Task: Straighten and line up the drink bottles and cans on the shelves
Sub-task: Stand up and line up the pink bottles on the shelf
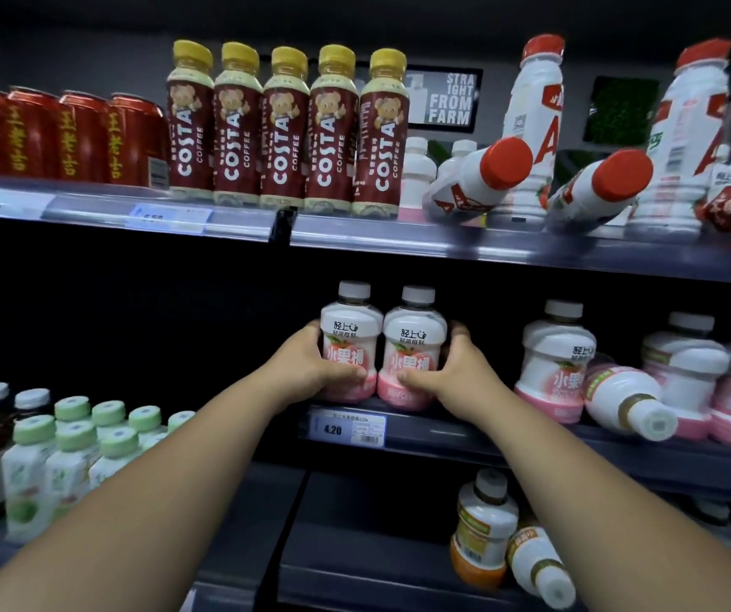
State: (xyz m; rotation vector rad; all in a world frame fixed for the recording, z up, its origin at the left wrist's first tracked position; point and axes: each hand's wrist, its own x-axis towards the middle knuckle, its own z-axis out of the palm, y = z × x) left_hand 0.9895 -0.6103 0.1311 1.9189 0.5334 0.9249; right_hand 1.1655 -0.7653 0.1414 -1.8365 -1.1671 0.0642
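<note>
On the upper shelf (90, 205), red cans (59, 134) stand at the far left beside a row of five upright Costa coffee bottles (284, 134). Lower down, the left hand (310, 364) grasps the left pink bottle (348, 342), thumb curled across its base, and the right hand (456, 368) grasps the right pink bottle (412, 351) likewise. Both bottles stand upright and touching at the front of the middle shelf (452, 435), above a price tag (348, 428). Further right, red-capped white bottles (482, 178) lie toppled on the upper shelf.

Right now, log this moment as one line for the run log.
left hand: grips left pink bottle | right hand: grips right pink bottle | both upright, side by side, middle shelf
</note>
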